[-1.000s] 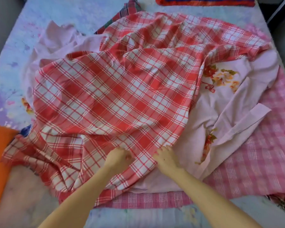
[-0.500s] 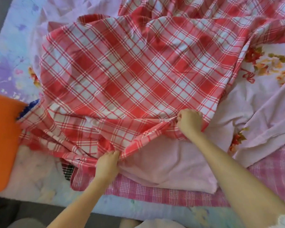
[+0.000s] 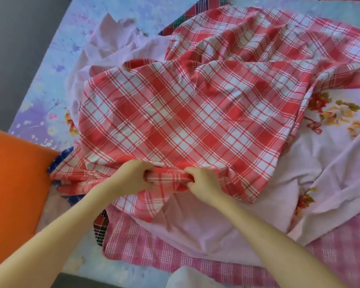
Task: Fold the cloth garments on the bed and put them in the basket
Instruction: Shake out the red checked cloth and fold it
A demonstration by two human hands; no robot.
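A red and white checked cloth (image 3: 195, 113) lies spread and rumpled across the middle of a bed (image 3: 56, 53), covering most of a pile of other fabrics. At its near edge, the left hand (image 3: 133, 175) and the right hand (image 3: 204, 181) sit close together, each with fingers curled around a bunched fold of the checked cloth, gripping it. Beneath it lies a pale lilac cloth with a flower print (image 3: 330, 154), showing to the right and at the far left. Under that, along the near side of the bed, lies a pink checked cloth (image 3: 195, 265). An orange basket (image 3: 15, 194) stands at the left edge, just beside the checked cloth's near left corner. The bed's sheet is pale blue and purple with small flowers.
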